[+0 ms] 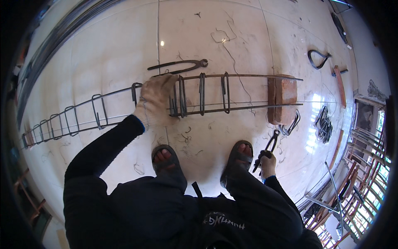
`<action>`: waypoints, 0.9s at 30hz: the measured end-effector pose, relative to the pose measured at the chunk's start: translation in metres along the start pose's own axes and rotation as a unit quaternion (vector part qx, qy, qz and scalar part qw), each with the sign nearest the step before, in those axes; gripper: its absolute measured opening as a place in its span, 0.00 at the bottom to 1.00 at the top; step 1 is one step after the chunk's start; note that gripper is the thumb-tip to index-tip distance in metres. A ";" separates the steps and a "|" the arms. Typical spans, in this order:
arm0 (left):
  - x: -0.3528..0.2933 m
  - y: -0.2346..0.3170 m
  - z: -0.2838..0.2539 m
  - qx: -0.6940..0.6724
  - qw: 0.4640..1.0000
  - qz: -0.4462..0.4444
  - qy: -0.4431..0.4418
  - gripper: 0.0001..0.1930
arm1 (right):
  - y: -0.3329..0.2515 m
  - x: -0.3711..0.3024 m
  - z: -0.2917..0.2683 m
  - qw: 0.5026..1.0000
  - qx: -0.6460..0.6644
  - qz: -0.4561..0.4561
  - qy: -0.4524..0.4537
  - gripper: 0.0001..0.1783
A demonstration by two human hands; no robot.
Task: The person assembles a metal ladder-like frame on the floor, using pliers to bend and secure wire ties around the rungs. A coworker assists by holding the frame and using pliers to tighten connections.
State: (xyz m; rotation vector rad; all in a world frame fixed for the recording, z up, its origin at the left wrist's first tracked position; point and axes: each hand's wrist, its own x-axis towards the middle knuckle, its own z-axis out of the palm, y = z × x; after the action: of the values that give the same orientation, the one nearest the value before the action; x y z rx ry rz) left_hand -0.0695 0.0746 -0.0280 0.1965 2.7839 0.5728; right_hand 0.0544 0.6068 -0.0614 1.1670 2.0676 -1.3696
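A long cage of thin steel rebar stretches across the floor before me, with square stirrups (202, 94) spaced along its bars. My left hand (154, 99), in a pale work glove, is closed round the cage at a group of stirrups near its middle; the fingertips are partly hidden. Down at the right, my gloved right hand (268, 163) grips a pair of dark pincers (273, 140), jaws pointing away from me and apart from the cage. Bricks (286, 93) prop up the cage's right end. Just beyond the cage lies a second pair of pincers (178, 65).
Loose stirrups (292, 125) lie beside the bricks, and a bundle of stirrups (323, 125) farther right. A wooden-handled hammer (340, 87) rests near the right wall. Long steel rods (49, 52) run along the far left. Wire scraps (224, 39) litter the tiles; my sandalled feet are close by.
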 end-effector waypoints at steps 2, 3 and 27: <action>-0.014 -0.013 0.002 0.002 1.000 0.009 0.029 0.64 | -0.033 -0.020 0.006 0.993 0.064 -0.007 -0.096 0.17; -0.017 -0.017 0.002 0.005 0.999 0.017 0.043 0.64 | -0.057 -0.035 0.015 0.993 0.031 -0.005 -0.115 0.18; -0.007 0.008 0.033 0.049 0.990 -0.032 0.128 0.55 | -0.336 -0.081 0.181 0.342 -0.771 -0.519 -0.140 0.07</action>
State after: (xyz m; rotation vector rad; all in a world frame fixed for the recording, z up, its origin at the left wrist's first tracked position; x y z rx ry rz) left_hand -0.0525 0.0922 -0.0519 0.0583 3.0562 0.4761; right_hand -0.1928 0.3542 0.1029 -1.2678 2.2409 0.6597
